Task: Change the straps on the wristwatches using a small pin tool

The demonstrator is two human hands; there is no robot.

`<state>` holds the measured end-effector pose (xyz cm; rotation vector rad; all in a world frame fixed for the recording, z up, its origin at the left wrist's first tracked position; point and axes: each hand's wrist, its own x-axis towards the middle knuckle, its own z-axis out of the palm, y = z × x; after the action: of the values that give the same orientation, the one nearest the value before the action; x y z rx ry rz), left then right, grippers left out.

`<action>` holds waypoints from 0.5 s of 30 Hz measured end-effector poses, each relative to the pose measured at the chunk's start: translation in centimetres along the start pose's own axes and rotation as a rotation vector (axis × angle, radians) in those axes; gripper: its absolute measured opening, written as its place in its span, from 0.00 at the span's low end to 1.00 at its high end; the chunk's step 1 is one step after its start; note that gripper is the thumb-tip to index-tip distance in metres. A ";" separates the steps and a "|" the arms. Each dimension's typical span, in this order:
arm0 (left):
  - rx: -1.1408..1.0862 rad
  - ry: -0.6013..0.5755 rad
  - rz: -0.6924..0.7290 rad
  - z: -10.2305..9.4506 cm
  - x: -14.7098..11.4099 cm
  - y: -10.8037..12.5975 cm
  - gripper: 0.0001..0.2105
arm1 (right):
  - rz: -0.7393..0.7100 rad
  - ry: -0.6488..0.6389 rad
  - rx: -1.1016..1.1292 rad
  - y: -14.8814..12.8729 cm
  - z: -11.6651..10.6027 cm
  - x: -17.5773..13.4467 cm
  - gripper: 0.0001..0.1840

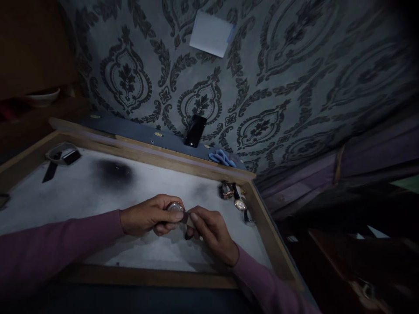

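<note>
My left hand [153, 216] is closed on the round case of a wristwatch [175, 207], with the thumb along its lower edge. Fingers and thumb of my right hand [211, 229] pinch a flat piece [187, 219] beside the case, which looks like the watch's strap. A dark curved end [188, 236] shows below those fingers. Both hands meet over the middle of a shallow wooden tray [268, 226] with a white bottom. Shadow hides the finer details of the watch.
Several watches [240, 204] lie in the tray's right corner. At its left end are a strap and dark items [62, 155]. Behind the rim lie a black phone [195, 131] and a blue cloth [222, 158]. A white card [212, 34] rests on the patterned fabric [127, 78].
</note>
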<state>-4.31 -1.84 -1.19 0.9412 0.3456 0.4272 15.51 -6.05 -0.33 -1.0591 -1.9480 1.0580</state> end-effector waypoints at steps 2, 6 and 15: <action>-0.005 -0.001 -0.002 0.0 0.0 0.0 0.16 | 0.015 -0.008 0.023 0.0 0.0 0.0 0.21; -0.020 -0.002 -0.017 0.1 0.0 -0.1 0.17 | 0.073 -0.041 0.118 0.1 -0.1 0.1 0.22; -0.039 0.008 -0.018 0.2 0.0 -0.1 0.18 | 0.283 -0.098 0.373 0.0 -0.5 0.4 0.24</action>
<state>-4.24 -2.01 -1.17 0.8977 0.3520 0.4199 15.74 -5.57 -0.08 -1.1038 -1.6125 1.5836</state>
